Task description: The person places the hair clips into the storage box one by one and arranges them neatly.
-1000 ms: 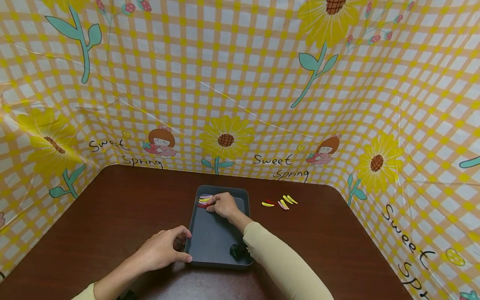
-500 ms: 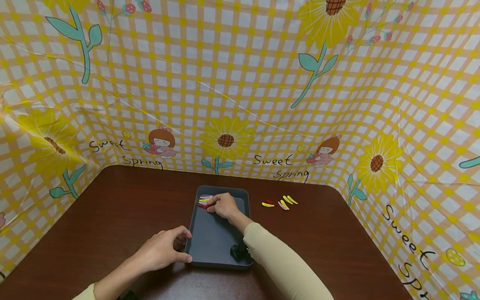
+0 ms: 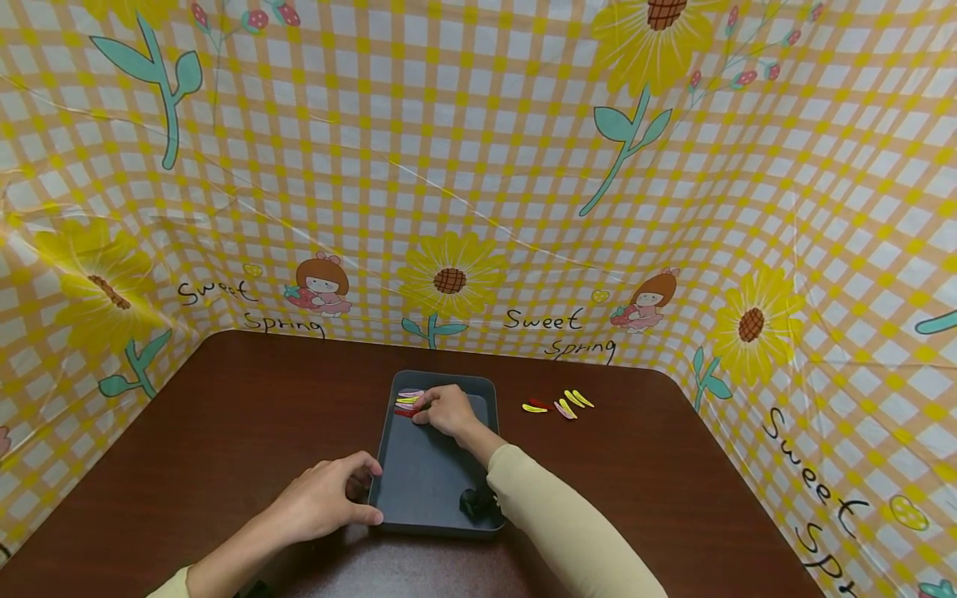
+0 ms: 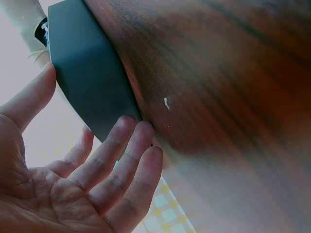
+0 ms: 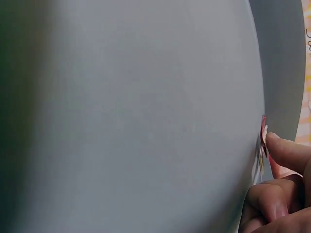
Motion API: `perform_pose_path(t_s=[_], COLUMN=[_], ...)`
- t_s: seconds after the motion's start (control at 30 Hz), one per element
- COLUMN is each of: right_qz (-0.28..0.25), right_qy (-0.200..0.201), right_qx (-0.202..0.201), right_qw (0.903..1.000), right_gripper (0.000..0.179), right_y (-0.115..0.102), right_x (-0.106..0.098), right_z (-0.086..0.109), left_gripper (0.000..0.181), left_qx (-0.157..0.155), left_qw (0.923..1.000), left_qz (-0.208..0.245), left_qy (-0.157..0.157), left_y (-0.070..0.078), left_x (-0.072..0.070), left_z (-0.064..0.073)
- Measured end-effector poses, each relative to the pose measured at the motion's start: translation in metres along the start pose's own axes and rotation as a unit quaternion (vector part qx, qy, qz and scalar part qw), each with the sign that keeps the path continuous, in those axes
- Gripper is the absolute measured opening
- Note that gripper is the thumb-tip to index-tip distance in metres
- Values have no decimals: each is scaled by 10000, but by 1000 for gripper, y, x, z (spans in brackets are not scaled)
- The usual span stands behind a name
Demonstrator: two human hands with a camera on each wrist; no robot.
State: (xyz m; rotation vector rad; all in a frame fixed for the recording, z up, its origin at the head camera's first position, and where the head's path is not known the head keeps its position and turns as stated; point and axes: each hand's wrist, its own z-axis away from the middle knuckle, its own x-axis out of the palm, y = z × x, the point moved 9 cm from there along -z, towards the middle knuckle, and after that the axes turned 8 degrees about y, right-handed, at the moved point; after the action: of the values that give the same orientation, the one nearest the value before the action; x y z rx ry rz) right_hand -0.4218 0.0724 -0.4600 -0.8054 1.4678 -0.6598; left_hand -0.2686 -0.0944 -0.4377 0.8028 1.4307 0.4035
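Note:
A dark grey tray (image 3: 426,473) stands on the brown table. Inside its far left corner, small snap hair clips (image 3: 409,394) in pink, yellow and red lie in a column. My right hand (image 3: 446,409) reaches into the tray, thumb and fingertips pinching the red hair clip (image 3: 404,411) at the near end of that column; its right part is hidden by the fingers. In the right wrist view the thumb (image 5: 286,148) meets the edge of the clips. My left hand (image 3: 321,496) touches the tray's left wall, thumb at the rim and relaxed fingers along the outside (image 4: 87,68).
To the right of the tray, several more hair clips (image 3: 566,405), yellow, red and pink, lie loose on the table (image 3: 620,473). A checked, flower-printed cloth (image 3: 463,191) rises behind and on both sides. A black device (image 3: 476,502) sits at my right sleeve, over the tray's near right corner.

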Motion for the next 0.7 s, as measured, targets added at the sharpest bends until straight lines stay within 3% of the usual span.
perform_pose_path(t_s=[0.27, 0.7], right_qz=[-320, -647], right_qy=[-184, -341], right_qx=[294, 549], right_qw=[9989, 9958], right_gripper=[13, 20], right_y=[0, -5], right_x=[-8, -38], right_z=[0, 4], left_gripper=[52, 52], left_qx=[37, 64], left_qw=[10000, 10000], left_qz=[38, 20], left_qy=[-2, 28], left_y=[1, 4], left_x=[0, -1], left_z=[1, 2])
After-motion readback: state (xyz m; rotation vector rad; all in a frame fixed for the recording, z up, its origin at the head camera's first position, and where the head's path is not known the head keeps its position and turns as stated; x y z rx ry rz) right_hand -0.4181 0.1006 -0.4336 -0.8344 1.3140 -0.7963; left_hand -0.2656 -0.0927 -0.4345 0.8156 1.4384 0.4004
